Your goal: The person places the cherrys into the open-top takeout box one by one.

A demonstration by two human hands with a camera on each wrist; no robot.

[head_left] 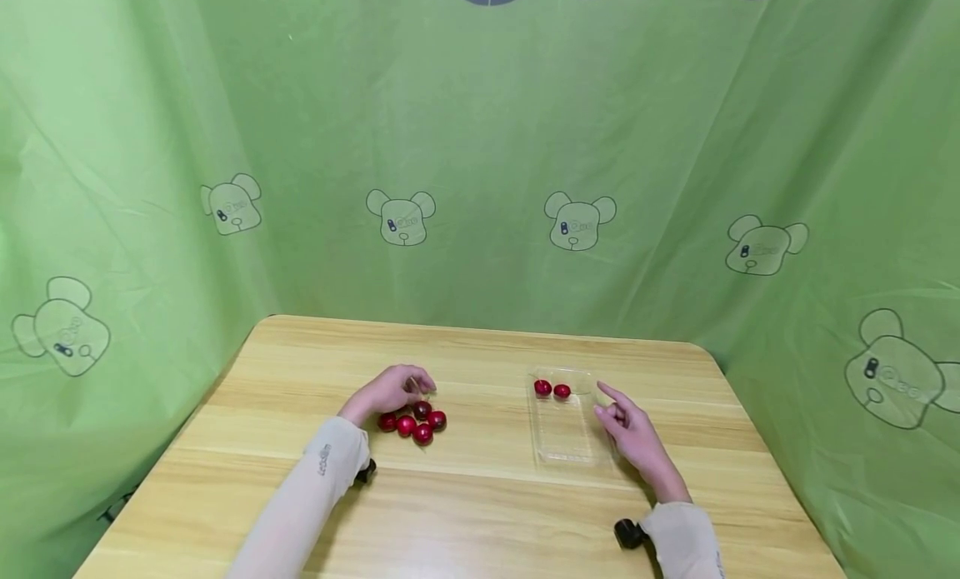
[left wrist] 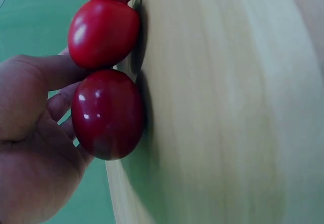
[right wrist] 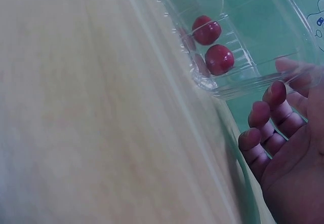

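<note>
Several dark red cherries [head_left: 423,434] lie bunched on the left half of the table. My left hand [head_left: 392,390] reaches over their far side with bent fingers. In the left wrist view, two cherries [left wrist: 107,114] partly cover the fingers of that hand [left wrist: 35,138], so whether the fingertips pinch one is hidden. A clear plastic box [head_left: 566,456] stands to the right with two cherries [head_left: 562,391] near its far end. Beside the box's right edge is my right hand [head_left: 630,429], index finger extended, the other fingers loosely bent and nothing held.
The wooden table [head_left: 480,512] has a bare stretch between the cherries and the box. A green curtain [head_left: 480,279] printed with bear heads hangs behind the table and along both sides. Black devices [head_left: 628,533] are strapped at the wrists.
</note>
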